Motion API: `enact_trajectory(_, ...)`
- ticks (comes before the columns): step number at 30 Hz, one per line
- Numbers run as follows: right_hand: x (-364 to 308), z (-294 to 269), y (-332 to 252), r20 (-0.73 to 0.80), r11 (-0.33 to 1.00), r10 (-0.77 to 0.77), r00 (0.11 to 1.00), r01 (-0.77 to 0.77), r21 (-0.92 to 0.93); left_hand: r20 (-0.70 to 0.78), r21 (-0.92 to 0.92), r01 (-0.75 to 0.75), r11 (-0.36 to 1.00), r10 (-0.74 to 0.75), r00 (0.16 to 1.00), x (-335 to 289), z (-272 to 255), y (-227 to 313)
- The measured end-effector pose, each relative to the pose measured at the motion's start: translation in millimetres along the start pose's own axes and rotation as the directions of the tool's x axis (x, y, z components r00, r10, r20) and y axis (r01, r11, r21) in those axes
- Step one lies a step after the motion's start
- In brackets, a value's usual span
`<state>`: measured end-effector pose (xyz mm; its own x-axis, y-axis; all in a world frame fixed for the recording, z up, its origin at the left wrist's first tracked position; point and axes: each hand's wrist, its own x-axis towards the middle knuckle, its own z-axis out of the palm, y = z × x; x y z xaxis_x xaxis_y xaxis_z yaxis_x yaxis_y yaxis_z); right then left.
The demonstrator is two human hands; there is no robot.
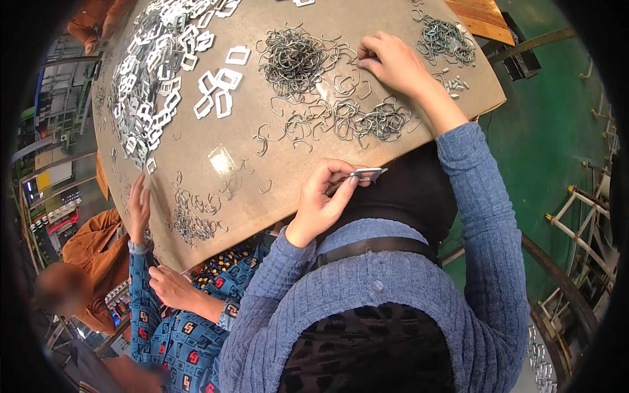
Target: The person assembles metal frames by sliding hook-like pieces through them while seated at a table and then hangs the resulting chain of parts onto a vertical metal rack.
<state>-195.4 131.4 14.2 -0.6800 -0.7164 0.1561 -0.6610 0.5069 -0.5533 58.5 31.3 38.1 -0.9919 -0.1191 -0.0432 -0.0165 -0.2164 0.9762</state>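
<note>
My left hand (322,202) is at the near edge of the table, pinching a flat silver rectangular metal frame (368,173) between thumb and fingers. Farther up the table, my right hand (397,64) has its fingers curled together at the right side of a dense heap of bent wire hooks (291,62). Whatever its fingertips may grip is too small to make out. Between the two hands lies a looser cluster of wire hooks (385,122), spread toward the table edge.
Silver rectangular frames (226,78) lie near the middle, beside a large pile of them (154,85) at left. Another hook pile (445,40) and small grey pieces (455,85) sit at right. A co-worker's hands (173,288) are at lower left, near more hooks (193,219).
</note>
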Motion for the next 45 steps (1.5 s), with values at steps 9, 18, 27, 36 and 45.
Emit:
enact_trajectory(9, -23, 16, 1, -0.173, 0.975, -0.179, 0.969, 0.152, -0.16, -0.023, -0.031, 0.034, 0.999, -0.035, 0.999, 0, 8, -2)
enact_trajectory(18, 4, -8, 3, 0.135, 0.997, -0.041, 0.99, 0.05, -0.065, 0.062, -0.015, 0.064, 0.998, -0.063, 0.996, 6, 16, -14)
enact_trajectory(27, -81, -33, -38, -0.201, 0.794, 0.221, 0.954, -0.057, 0.605, 0.05, -0.046, 0.076, 0.996, -0.074, 0.996, 4, 12, -25)
enact_trajectory(36, -171, -40, -95, 0.084, 0.53, 0.384, 0.919, -0.294, 0.795, 0.051, 0.036, 0.039, 0.999, -0.041, 0.998, 8, 13, -26)
enact_trajectory(45, -166, -28, -98, -0.022, 0.747, 0.367, 0.93, -0.281, 0.602, 0.029, 0.125, -0.015, 0.992, 0.011, 1.0, 7, 14, -29)
